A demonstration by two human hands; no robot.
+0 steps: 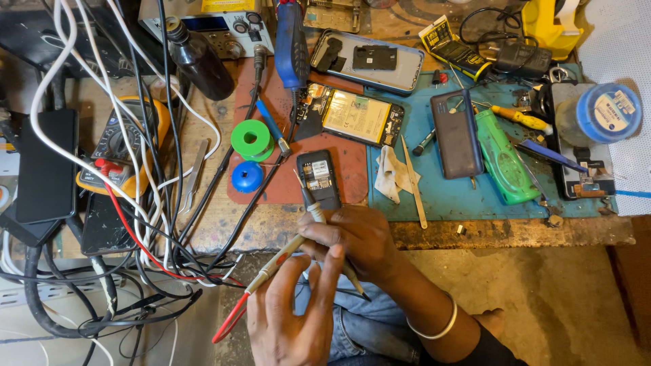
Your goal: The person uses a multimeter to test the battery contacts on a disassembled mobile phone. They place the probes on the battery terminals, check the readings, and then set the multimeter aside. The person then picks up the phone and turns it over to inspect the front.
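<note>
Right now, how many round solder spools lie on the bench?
2: a green spool on the red mat, and a blue spool just below it at the mat's edge. Others may be hidden under the cables.

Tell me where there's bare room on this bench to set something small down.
Bare red mat lies between the small opened phone and the white cloth. The wooden front edge below the blue mat is mostly free. Left of the green spool, cables crowd everything.

head cam: worn, looks steeply down, close over workbench point(285, 227) edge
other views: none, no overlap
</note>
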